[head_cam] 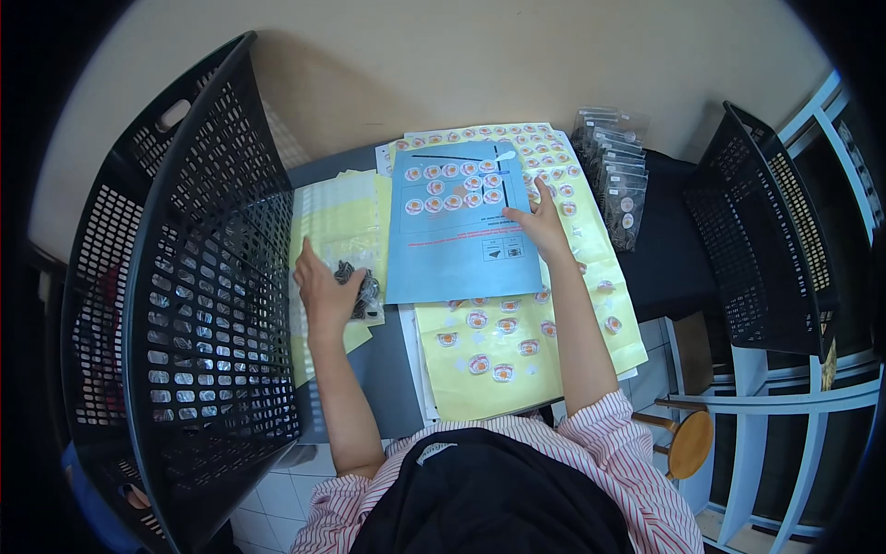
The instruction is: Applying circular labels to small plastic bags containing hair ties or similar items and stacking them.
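Note:
My left hand (327, 291) lies over a clear plastic packet (374, 310) of dark coiled pieces, its thumb at the packet and its fingers spread to the left. Under them is a pale, see-through plastic sheet (339, 190) on yellow paper. My right hand (543, 220) is at the right edge of a blue printed sheet (457, 273), thumb on the edge and index finger stretched away. Rows of round white stickers (452, 202) with orange centres sit on the blue sheet, with a gap in the middle row. Beneath it lie yellow sticker sheets (477, 398) bearing similar stickers.
A tall black perforated basket (208, 277) stands close on the left, with clear packets visible through its holes. Several filled clear packets (616, 183) overlap at the back right. Another black basket (768, 242) is further right, above a wooden stool (692, 444). A wall (450, 69) borders the grey table (391, 370).

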Demonstrator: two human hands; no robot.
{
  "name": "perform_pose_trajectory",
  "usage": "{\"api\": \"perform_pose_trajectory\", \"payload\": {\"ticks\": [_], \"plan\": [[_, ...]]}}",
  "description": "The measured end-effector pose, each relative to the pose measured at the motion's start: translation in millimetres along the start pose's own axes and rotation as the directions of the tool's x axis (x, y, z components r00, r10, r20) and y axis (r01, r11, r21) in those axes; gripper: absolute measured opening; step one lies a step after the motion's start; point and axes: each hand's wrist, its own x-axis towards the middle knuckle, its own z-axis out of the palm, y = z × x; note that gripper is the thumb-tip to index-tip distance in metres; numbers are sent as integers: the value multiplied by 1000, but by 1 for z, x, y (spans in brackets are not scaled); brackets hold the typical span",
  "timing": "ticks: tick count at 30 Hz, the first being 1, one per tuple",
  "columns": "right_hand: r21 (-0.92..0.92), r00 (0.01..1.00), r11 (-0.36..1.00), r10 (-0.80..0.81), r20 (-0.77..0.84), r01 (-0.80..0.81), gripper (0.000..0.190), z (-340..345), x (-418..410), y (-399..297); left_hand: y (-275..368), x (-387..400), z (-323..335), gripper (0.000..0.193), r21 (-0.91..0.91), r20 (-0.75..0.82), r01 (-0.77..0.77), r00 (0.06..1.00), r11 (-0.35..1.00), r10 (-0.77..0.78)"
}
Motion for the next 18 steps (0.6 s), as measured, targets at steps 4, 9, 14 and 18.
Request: {"api": "perform_pose_trajectory", "payload": {"ticks": [4,9,14,18], "plan": [[90,999,996,23,35,-26,77,-3,-2,-6,56,14,2,49,-414,-43,-327,939,850,341],[129,998,991,-37,48,30,69,-1,0,-2,103,50,36,23,-394,-9,-649,711,651,703],[116,995,993,-45,92,34,68,-4,-2,-5,108,72,58,15,-316,59,-782,549,537,834],[99,995,995,-26,101,16,64,-7,-2,-8,110,82,65,8,-302,53,-826,484,476,874]]}}
